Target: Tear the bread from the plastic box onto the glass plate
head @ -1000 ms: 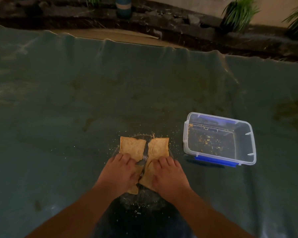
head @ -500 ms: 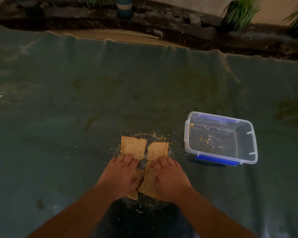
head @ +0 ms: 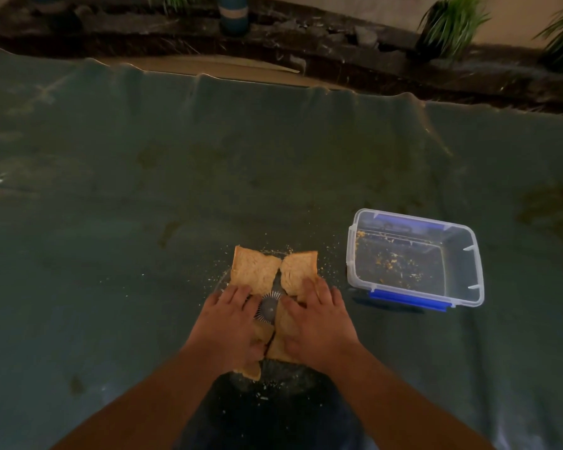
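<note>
A slice of bread lies over the glass plate (head: 268, 307), torn down the middle into a left half (head: 254, 271) and a right half (head: 298, 271). The plate's ribbed centre shows through the gap. My left hand (head: 231, 323) grips the left half at its near part. The right half is held the same way by my right hand (head: 316, 323). To the right stands the clear plastic box (head: 415, 258) with blue clips, holding only crumbs.
Crumbs are scattered on the dark green cloth (head: 111, 222) around the plate. Beyond the cloth's far edge runs a dark stone ledge (head: 306, 47) with potted plants (head: 449, 24) and a blue pot (head: 233, 14). My dark-clothed lap is below the plate.
The gap between the two bread halves has widened at the centre, exposing the plate's ribbed middle. Both hands stay on the bread.
</note>
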Available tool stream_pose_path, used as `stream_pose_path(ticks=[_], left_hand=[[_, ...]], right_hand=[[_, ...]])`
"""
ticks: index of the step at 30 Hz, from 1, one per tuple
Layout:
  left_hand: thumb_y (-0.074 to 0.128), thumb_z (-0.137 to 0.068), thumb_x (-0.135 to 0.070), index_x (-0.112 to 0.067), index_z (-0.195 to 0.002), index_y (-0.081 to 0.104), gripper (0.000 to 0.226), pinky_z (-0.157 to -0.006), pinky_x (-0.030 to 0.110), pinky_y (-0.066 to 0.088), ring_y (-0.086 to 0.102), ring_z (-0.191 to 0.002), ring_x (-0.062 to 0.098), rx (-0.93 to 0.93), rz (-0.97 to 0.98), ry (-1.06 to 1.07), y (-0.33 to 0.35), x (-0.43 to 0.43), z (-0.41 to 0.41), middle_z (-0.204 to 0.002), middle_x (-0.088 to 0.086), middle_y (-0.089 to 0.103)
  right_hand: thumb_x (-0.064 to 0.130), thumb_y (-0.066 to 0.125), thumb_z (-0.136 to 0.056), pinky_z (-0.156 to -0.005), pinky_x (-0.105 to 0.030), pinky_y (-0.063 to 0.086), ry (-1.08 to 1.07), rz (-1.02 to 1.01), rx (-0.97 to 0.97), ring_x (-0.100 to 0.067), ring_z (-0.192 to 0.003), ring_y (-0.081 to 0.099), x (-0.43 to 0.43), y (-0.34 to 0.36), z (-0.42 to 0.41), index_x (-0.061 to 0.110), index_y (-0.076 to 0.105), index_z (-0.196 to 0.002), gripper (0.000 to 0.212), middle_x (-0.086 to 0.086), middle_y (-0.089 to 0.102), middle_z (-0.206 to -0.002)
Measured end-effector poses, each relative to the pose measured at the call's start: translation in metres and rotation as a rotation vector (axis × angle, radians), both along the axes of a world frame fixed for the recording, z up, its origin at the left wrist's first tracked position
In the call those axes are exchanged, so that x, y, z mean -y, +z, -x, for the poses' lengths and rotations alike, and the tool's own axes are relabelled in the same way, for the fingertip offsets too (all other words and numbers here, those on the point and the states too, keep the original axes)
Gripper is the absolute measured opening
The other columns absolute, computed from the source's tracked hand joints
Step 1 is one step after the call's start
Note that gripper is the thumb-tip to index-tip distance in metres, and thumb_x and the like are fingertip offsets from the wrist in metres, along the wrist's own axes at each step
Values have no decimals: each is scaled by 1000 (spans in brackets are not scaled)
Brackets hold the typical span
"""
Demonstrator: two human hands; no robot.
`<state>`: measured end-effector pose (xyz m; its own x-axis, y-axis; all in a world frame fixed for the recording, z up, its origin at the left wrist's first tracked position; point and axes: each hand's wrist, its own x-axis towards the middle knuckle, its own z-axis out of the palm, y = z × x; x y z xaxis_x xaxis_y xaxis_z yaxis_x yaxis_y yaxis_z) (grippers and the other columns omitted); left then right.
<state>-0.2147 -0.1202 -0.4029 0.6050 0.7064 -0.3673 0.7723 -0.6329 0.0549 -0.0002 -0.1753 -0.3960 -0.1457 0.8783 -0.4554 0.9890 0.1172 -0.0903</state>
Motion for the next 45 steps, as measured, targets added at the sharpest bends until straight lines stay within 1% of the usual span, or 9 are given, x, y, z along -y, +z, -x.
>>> stream_pose_path(ticks=[3,5,8,11,18,23,34,39,45], left_hand=[[30,-76,-77,-20,-153,28,96,-118,55,24,19,-147,32,-22,-1,2,3,0,-1,-162,9,29],[37,-84,-73,-19,-150,34,85,-116,54,28,24,-145,31,-15,-24,9,4,0,-2,-160,9,33],[48,-92,-62,-19,-143,42,67,-113,51,35,32,-140,30,27,-42,31,4,1,-3,-153,8,42],[54,-93,-54,-20,-139,47,58,-110,49,39,38,-134,29,34,-42,43,4,1,-4,-147,7,48],[59,-90,-55,-18,-132,55,56,-101,49,47,48,-124,30,76,-56,44,7,2,-3,-135,8,57],[54,-93,-54,-16,-134,53,57,-102,48,47,48,-124,29,82,-66,57,10,5,-4,-136,8,56],[43,-92,-62,-20,-146,42,67,-110,49,40,40,-133,27,86,-69,78,13,5,-6,-146,6,49],[35,-94,-67,-24,-158,24,78,-122,58,21,22,-150,33,230,-233,149,89,-49,-25,-167,9,27],[27,-90,-75,-29,-159,16,84,-121,64,16,16,-152,34,479,-697,159,342,-156,-57,-169,10,20]], right_hand=[[62,44,-92,-122,-63,5,-16,-3,-39,-46,-154,-1,3,5,-1,31,16,-161,80,-22,4,-171],[58,43,-91,-120,-63,18,-10,-42,-76,-45,-151,16,6,10,-1,27,26,-157,75,-21,22,-166],[63,47,-86,-102,-57,43,53,-126,-123,-36,-121,47,15,9,1,23,46,-137,65,-13,54,-135],[64,48,-89,-99,-55,47,137,-127,-142,-35,-115,50,23,3,1,23,46,-133,60,-13,58,-125],[56,36,-93,-107,-55,40,135,-151,-129,-39,-128,43,19,3,-4,23,38,-149,65,-17,50,-142],[70,30,-93,-123,-54,-3,0,-61,-96,-39,-156,-7,11,-3,9,14,2,-163,94,-22,-1,-172],[70,28,-98,-123,-53,-5,-67,-70,-68,-38,-156,-12,9,-5,15,14,-6,-163,92,-20,-7,-172],[73,14,-97,-124,-57,-4,-151,-346,-86,-34,-155,-17,-50,76,4,26,-11,-162,84,-11,-11,-172],[70,18,-99,-124,-62,4,-142,-876,-48,-36,-157,-4,-155,333,-28,29,6,-165,79,-13,6,-173]])
